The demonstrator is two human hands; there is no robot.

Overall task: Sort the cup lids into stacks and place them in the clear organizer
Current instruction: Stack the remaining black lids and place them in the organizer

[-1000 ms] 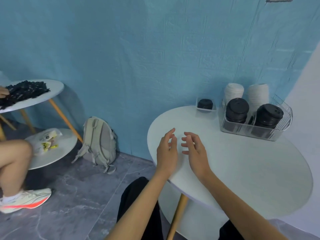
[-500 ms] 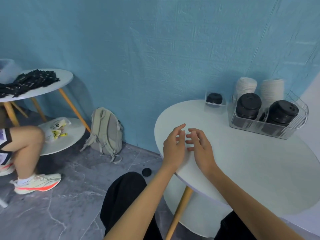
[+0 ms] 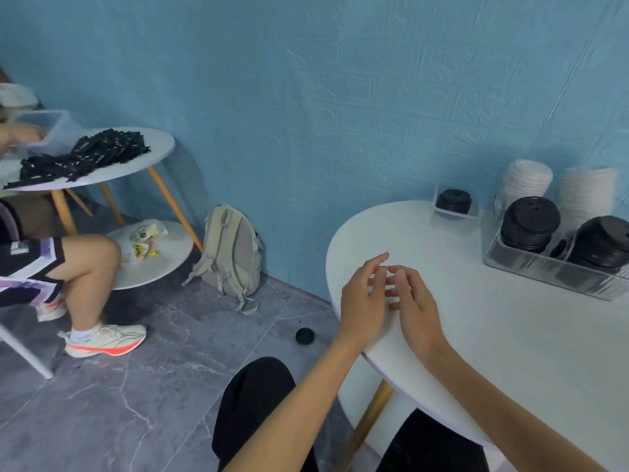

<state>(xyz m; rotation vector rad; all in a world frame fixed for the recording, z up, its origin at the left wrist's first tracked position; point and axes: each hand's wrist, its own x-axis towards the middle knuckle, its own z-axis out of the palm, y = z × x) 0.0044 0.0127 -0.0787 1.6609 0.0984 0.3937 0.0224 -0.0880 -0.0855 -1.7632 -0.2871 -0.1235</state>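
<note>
Both hands hover fingertip to fingertip over the near tabletop, left hand and right hand each with a loose, empty grip, while beyond them to the right the clear organizer holds upright black lid stacks.

Backpack against wall — seated person

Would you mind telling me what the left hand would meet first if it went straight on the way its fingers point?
Probably bare tabletop; the left hand points roughly toward the small clear box, though depth is unclear.
</note>
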